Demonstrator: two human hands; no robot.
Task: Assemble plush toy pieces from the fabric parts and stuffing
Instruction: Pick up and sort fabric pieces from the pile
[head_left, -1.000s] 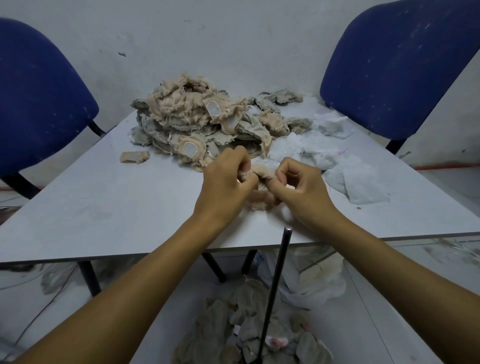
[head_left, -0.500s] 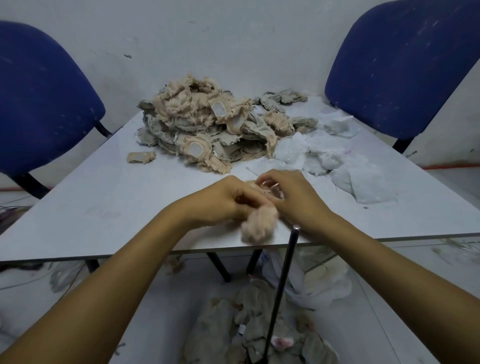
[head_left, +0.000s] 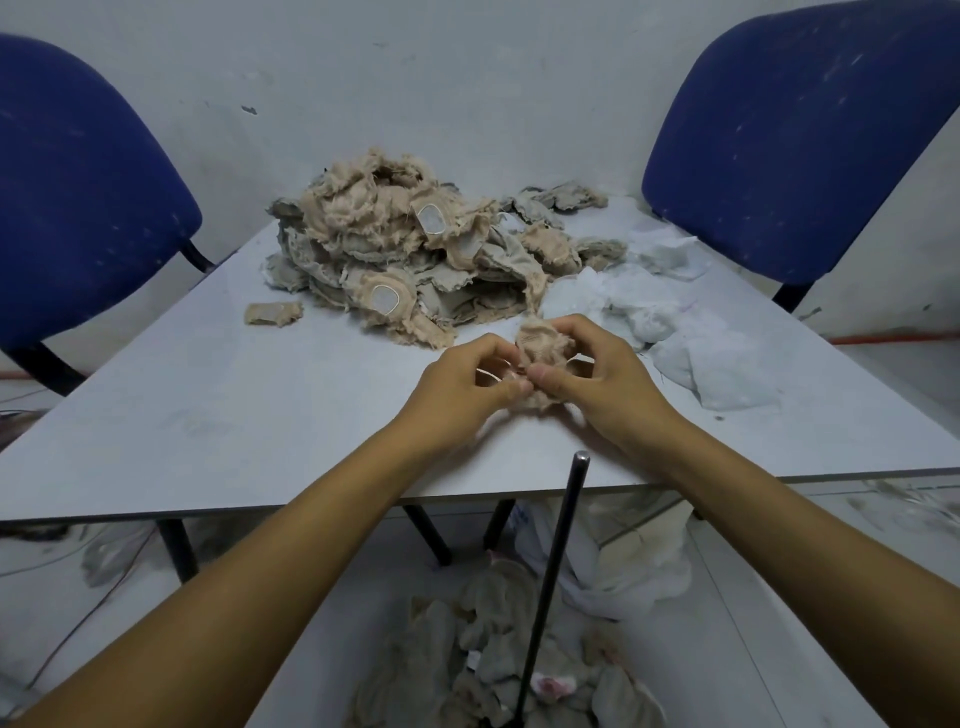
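A small beige plush fabric piece (head_left: 540, 345) is held between both hands above the middle of the grey table (head_left: 208, 415). My left hand (head_left: 462, 384) pinches its lower left edge with thumb and fingers. My right hand (head_left: 602, 374) curls round its right side, thumb pressed against the left thumb. Behind them lies a big heap of beige and grey fabric parts (head_left: 415, 254). White stuffing (head_left: 675, 322) is spread over the table's right side.
One loose beige scrap (head_left: 274, 313) lies left of the heap. A thin black rod (head_left: 556, 571) stands upright at the table's near edge. Fabric pieces (head_left: 493, 660) and a white bag (head_left: 623, 561) lie on the floor below. Blue chairs (head_left: 78, 197) (head_left: 795, 135) flank the table.
Both hands have lifted the plush piece up and away from the table's near edge. The piece, which hung below the hands, now sits bunched between the fingertips.
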